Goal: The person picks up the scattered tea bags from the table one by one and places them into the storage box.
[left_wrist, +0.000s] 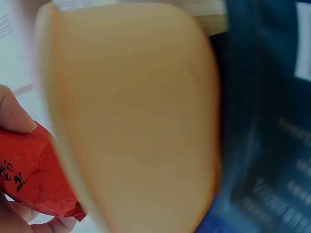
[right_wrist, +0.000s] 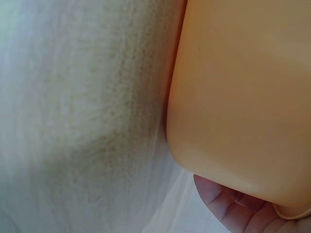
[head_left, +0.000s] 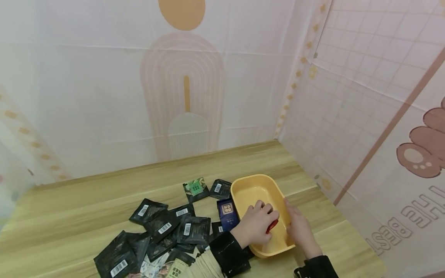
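Observation:
My left hand (head_left: 256, 224) reaches over the yellow plastic basin (head_left: 259, 178) and grips a small red packet (head_left: 272, 226). In the left wrist view that red packet (left_wrist: 36, 170) bears black writing and sits between thumb and fingers. At the basin's right side, my right hand (head_left: 303, 231) holds its rim; in the right wrist view the fingers (right_wrist: 233, 204) lie against the outside of the basin (right_wrist: 243, 107). The inside of the basin below my left hand is partly hidden.
Left of the basin lies a spread of several black sachets (head_left: 194, 230) with white labels. A dark blue packet (head_left: 227, 222) and a sachet with a green label (head_left: 196, 188) lie close by. White printed cloth (head_left: 114, 96) hangs behind the wooden table (head_left: 87, 193).

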The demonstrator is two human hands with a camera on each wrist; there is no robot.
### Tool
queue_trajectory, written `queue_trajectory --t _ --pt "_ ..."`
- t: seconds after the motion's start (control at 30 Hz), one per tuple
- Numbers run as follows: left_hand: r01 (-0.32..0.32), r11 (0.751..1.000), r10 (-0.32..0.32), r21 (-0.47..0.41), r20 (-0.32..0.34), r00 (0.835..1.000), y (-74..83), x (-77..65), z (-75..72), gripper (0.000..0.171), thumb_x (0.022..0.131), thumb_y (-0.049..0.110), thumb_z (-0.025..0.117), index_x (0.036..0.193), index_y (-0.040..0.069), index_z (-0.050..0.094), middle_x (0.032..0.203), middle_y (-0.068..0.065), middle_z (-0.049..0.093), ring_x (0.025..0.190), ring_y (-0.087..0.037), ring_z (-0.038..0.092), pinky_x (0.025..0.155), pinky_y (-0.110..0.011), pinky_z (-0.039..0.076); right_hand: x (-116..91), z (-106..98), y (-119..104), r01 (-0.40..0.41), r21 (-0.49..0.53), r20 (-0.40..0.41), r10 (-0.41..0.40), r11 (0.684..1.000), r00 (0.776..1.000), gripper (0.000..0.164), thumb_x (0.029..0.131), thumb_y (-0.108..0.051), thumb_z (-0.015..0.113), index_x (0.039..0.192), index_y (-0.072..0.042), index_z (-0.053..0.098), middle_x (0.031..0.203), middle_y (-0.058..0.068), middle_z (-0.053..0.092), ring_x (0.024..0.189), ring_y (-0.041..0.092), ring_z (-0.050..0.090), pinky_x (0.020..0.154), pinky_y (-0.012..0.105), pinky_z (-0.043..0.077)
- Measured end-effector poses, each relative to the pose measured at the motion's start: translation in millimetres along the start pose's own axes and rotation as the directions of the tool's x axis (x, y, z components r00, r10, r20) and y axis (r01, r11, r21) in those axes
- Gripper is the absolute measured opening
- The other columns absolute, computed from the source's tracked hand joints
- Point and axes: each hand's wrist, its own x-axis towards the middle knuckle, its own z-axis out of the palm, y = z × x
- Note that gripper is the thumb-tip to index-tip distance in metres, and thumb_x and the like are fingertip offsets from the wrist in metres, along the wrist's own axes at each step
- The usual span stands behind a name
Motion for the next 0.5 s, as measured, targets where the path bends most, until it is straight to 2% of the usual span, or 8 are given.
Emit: queue_trajectory --t 0.1,0.2,0.27,0.33,0.5 --pt "-0.027 1.000 0.027 0.000 0.014 1.000 -0.7 -2.2 6.2 0.034 0.071 0.034 0.069 0.100 0.025 0.055 0.098 0.005 0.050 0.096 -0.017 0.043 0.063 -0.027 0.037 0.2 1.8 -1.7 -0.001 -0.008 0.006 0.001 1.000 1.000 0.071 0.059 0.021 0.056 0.129 0.010 0.043 0.102 0.025 0.057 0.082 0.035 0.058 0.067 0.045 0.046" --pt "-0.032 0.998 0.035 -0.048 0.067 0.997 -0.6 -5.8 7.4 0.049 0.075 0.052 0.063 0.117 0.027 0.055 0.119 0.001 0.050 0.113 -0.021 0.042 0.078 -0.039 0.043 0.3 2.8 -2.8 -0.006 -0.010 0.013 0.006 1.000 1.000 0.071 0.061 0.021 0.056 0.129 0.009 0.043 0.102 0.025 0.057 0.081 0.035 0.058 0.066 0.045 0.047" --pt "-0.017 0.996 0.027 -0.093 0.106 0.994 -1.3 -8.2 5.2 0.065 0.075 0.064 0.055 0.129 0.028 0.049 0.135 -0.002 0.042 0.125 -0.026 0.034 0.089 -0.051 0.037 0.7 3.0 -3.1 -0.009 -0.004 0.019 0.009 1.000 1.000 0.071 0.061 0.021 0.056 0.129 0.009 0.042 0.104 0.025 0.057 0.081 0.035 0.059 0.066 0.045 0.047" --pt "0.004 0.992 0.012 -0.124 0.129 0.992 -2.6 -10.4 1.3 0.077 0.073 0.073 0.049 0.137 0.030 0.041 0.144 -0.003 0.032 0.132 -0.030 0.024 0.094 -0.060 0.028 1.3 3.0 -3.2 -0.013 0.003 0.019 0.013 1.000 1.000 0.072 0.061 0.022 0.055 0.130 0.009 0.042 0.104 0.025 0.057 0.079 0.033 0.058 0.065 0.044 0.047" --pt "0.021 0.993 -0.010 -0.116 0.099 0.995 -8.8 -13.9 -5.2 0.081 0.074 0.073 0.046 0.142 0.031 0.032 0.147 -0.004 0.026 0.135 -0.028 0.017 0.098 -0.059 0.024 1.0 1.5 -3.0 -0.012 0.004 0.000 0.012 1.000 1.000 0.072 0.059 0.023 0.053 0.129 0.009 0.043 0.103 0.025 0.057 0.078 0.031 0.057 0.065 0.043 0.047"
